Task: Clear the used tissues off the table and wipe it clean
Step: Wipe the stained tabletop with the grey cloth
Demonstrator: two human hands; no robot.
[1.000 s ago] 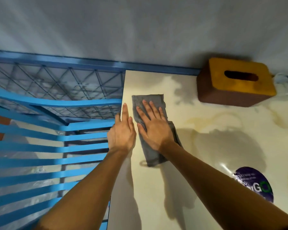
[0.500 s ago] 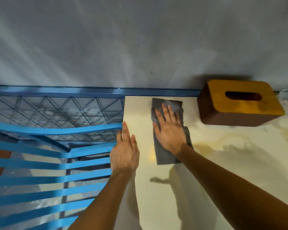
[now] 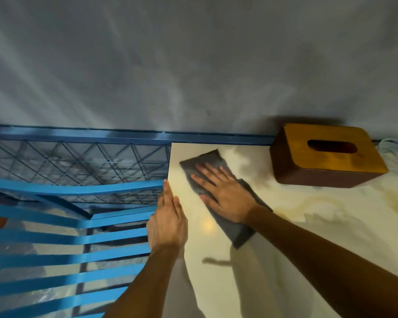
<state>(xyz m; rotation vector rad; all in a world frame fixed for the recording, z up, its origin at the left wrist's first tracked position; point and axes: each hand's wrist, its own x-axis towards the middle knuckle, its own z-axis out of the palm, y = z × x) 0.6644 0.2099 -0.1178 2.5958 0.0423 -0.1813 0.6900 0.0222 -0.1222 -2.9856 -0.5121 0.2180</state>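
Centre frame: right grip (image 3: 225,196), fingers spread flat, pins a limp grey cloth (image 3: 240,235) (probably light, best held under the palm) to the desk (image 3: 285,260); left grip (image 3: 168,223) lies straight-fingered alongside.

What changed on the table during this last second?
The right hand, pressed flat on the grey cloth, pushed it away along the table toward the wall. It then swung the cloth so it now lies slantwise, fingers pointing at the far left corner. Nothing was gripped or released. The left hand stayed flat at the table's left edge, and the wooden tissue box stayed by the wall.
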